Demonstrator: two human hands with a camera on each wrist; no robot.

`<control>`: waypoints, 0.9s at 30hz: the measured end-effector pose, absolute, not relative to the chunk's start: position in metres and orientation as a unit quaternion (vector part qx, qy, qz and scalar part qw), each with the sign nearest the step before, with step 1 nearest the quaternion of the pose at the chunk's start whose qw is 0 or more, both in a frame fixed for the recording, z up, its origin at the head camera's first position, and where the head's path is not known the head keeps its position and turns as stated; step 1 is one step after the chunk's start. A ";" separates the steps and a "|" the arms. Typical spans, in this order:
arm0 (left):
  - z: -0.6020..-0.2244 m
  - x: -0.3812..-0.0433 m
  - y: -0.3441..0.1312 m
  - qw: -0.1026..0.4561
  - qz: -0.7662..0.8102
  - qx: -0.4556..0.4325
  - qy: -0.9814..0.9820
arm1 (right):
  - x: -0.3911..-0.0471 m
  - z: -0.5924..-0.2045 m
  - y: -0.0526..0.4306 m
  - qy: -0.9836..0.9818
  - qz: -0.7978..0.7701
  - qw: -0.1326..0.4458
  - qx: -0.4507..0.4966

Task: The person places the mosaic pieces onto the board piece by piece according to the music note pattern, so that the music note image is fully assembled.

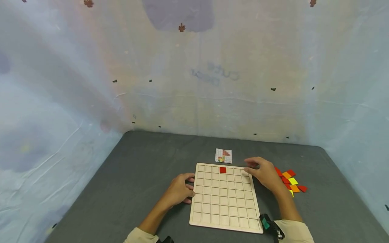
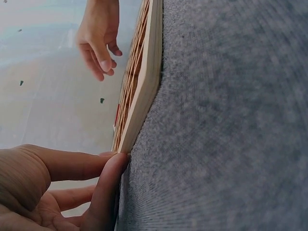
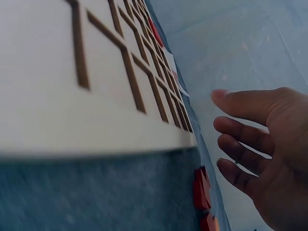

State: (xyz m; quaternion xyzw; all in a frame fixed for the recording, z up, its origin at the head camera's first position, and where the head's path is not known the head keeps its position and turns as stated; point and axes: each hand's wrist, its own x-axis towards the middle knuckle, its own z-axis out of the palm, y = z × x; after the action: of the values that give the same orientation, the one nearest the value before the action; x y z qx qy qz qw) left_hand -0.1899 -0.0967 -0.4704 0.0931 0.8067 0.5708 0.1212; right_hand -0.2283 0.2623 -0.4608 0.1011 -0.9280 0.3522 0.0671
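A square wooden grid board (image 1: 226,227) lies on the dark table. One red square tile (image 1: 223,170) sits in a cell of its top row. My left hand (image 1: 179,189) is at the board's left side; in the left wrist view its thumb and a finger pinch the wooden edge. Over the top right corner hovers my right hand (image 1: 265,172), its fingers loosely bent. Nothing shows between those fingers (image 3: 240,132) in the right wrist view. Just beyond the board lies a small printed card (image 1: 223,156) with a coloured grid pattern.
Several loose red, orange and yellow tiles (image 1: 293,181) lie in a pile right of the board, partly hidden by the right forearm. The grey table (image 1: 146,162) reaches back to a hanging pale sheet (image 1: 194,84) with faint prints.
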 end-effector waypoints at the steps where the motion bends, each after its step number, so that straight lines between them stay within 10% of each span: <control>1: -0.471 -0.190 -0.097 0.121 0.570 0.093 0.807 | -0.228 -0.462 0.265 -0.928 0.353 0.066 0.096; 27: -0.472 -0.190 -0.098 0.122 0.560 0.106 0.812 | -0.229 -0.467 0.292 -0.953 0.300 0.021 0.033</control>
State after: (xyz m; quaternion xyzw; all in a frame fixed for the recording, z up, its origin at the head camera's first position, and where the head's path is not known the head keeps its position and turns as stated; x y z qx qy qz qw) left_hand -0.1902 -0.0978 -0.4716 0.1062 0.8124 0.5602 0.1221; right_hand -0.2287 0.2921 -0.4671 0.0328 -0.9532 0.2997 0.0212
